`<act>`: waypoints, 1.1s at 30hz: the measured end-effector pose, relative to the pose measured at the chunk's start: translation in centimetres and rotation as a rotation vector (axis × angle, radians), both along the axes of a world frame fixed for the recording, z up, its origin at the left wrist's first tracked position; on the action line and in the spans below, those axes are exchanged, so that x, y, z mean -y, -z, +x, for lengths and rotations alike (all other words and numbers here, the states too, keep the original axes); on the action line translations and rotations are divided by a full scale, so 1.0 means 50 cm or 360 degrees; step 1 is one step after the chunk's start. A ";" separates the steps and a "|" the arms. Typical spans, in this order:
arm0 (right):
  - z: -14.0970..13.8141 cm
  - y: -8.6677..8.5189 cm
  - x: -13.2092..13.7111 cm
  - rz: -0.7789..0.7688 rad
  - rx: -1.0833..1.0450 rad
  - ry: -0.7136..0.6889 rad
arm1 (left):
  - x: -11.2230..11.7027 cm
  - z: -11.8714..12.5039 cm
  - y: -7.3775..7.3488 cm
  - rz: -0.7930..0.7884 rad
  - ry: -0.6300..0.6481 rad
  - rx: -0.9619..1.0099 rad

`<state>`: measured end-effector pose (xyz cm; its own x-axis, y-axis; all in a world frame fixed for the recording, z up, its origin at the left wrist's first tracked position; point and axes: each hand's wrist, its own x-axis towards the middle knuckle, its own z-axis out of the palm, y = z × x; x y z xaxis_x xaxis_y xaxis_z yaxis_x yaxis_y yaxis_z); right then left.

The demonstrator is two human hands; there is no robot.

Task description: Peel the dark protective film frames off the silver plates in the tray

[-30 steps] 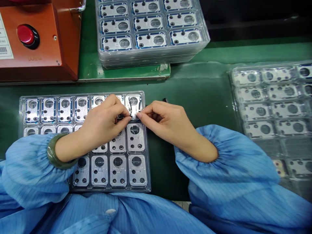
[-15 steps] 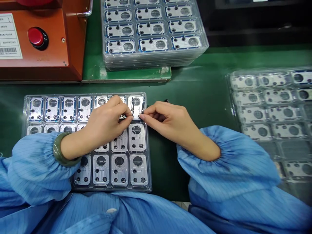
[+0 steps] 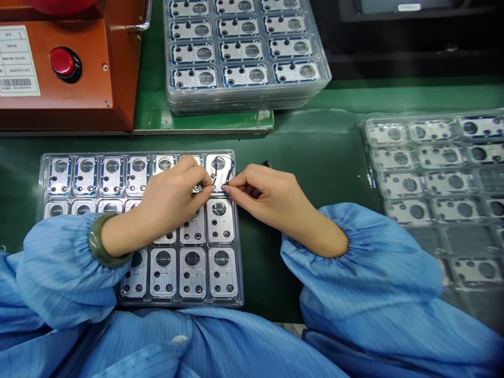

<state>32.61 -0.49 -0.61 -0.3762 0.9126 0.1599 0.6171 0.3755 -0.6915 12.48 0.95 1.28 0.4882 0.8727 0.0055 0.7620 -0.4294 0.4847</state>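
A clear plastic tray (image 3: 41, 178) of several silver metal plates with round holes lies in front of me on the green mat. My left hand (image 3: 171, 197) rests over the tray's upper right part, fingers pinched on a small dark piece at the top-right plate (image 3: 219, 169). From the right, my right hand (image 3: 268, 191) meets it, fingertips pinched on a thin dark curved strip (image 3: 228, 176) over that same plate. Both hands nearly touch. Blue sleeves cover my arms, and a green bangle (image 3: 98, 244) sits on my left wrist.
A stack of filled trays (image 3: 244, 97) stands at the back centre on a green board. An orange-brown machine (image 3: 90, 100) with a red button (image 3: 63, 62) is at the back left. Another tray (image 3: 437, 173) under clear film lies to the right.
My hands stay pinched at the top-right plate with only slight finger shifts. The view has tilted a little, so everything sits slightly lower and further right.
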 end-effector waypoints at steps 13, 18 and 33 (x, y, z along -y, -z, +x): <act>-0.011 -0.015 -0.010 -0.0356 0.0072 0.0110 | -0.009 -0.009 0.007 -0.0076 0.0019 0.0011; -0.013 -0.015 0.009 -0.0277 -0.0386 0.0251 | -0.011 -0.023 0.008 -0.0095 0.0112 0.0351; -0.041 -0.024 0.047 0.0051 -0.0826 0.0465 | 0.028 -0.012 0.014 -0.0511 -0.0035 0.1499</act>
